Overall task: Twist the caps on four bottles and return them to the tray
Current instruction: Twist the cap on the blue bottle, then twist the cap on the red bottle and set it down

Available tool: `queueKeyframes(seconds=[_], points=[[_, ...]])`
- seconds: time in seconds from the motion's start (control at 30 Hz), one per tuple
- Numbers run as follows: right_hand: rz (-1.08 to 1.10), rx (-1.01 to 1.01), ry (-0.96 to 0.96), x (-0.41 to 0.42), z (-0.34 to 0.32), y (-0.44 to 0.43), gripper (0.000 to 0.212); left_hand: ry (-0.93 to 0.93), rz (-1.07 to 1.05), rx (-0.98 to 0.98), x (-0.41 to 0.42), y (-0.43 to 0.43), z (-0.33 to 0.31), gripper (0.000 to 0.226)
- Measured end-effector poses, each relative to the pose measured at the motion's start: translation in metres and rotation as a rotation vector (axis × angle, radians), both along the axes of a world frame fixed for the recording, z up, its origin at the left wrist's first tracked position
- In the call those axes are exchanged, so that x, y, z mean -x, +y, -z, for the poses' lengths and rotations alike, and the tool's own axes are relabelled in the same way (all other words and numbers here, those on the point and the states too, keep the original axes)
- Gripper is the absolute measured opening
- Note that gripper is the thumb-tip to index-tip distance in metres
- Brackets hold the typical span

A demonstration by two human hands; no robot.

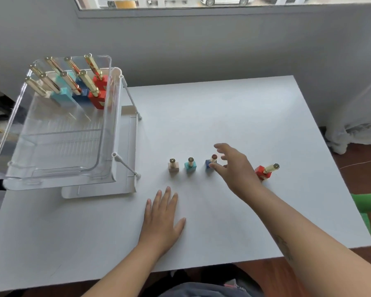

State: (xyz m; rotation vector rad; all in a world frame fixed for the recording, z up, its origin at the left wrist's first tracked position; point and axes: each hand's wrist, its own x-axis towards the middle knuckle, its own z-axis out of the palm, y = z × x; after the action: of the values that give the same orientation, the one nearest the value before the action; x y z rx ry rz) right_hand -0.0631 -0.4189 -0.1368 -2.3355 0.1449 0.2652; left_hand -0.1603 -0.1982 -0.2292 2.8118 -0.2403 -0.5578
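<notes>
Four small square bottles with gold caps stand in a row on the white table: a beige bottle [173,166], a teal bottle [190,166], a blue bottle [209,163] and a red bottle [263,172]. My right hand [234,168] hovers just right of the blue bottle with fingers spread, the thumb tip close to its base; it holds nothing. My left hand [162,219] lies flat on the table in front of the row, palm down. The clear plastic tray [58,168] stands at the left with several more capped bottles at its far end.
The tray sits raised on a white stand [129,168] at the table's left edge. A grey wall and a window run along the back. A green object [367,202] pokes in beyond the table's right edge. White fabric lies on the floor at right.
</notes>
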Motion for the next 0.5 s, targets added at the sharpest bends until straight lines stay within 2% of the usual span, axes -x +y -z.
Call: queueKeyframes(seconds=[0.23, 0.37, 0.5], points=[[0.097, 0.098, -0.208, 0.036, -0.034, -0.049, 0.026, -0.037, 0.245, -0.022, -0.002, -0.042, 0.003, 0.075], [0.179, 0.129, -0.237, 0.049, -0.038, -0.087, 0.022, -0.058, 0.335, 0.022, -0.013, -0.079, 0.005, 0.074], [0.227, 0.148, -0.216, 0.056, -0.031, -0.117, 0.021, -0.065, 0.338, 0.087, -0.029, -0.117, 0.005, 0.074]])
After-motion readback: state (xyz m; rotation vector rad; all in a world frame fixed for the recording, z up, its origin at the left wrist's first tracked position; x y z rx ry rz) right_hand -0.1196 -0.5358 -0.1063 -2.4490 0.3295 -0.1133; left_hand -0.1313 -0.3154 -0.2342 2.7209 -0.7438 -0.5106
